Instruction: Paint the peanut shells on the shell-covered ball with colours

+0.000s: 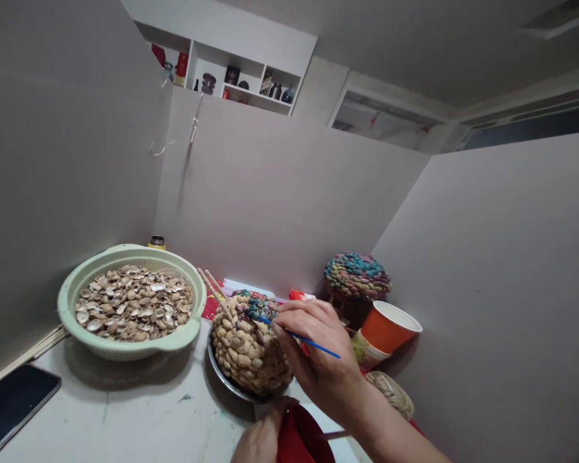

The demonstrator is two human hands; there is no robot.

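Note:
My right hand (318, 341) is closed around a thin blue paintbrush (325, 348). The brush tip reaches the upper part of a rounded form covered in peanut shells (253, 357). Its top carries blue, green and reddish paint; the sides are bare tan shell. Two thin sticks (213, 287) rise from its upper left. A metal bowl (220, 376) holds this form. Low in the view, my left hand (260, 437) grips a red cup (306, 440) from the left side. A slim handle (335, 435) leans out of the cup, whose contents are hidden.
On the left stands a pale green colander (67, 307) of shell halves, near a dark phone (17, 408). A yellow bottle (157, 242) is behind it. To the right are a painted shell-covered piece (358, 275), an orange cup (388, 326) and a yarn ball (390, 393). Grey panels (270, 193) enclose the table.

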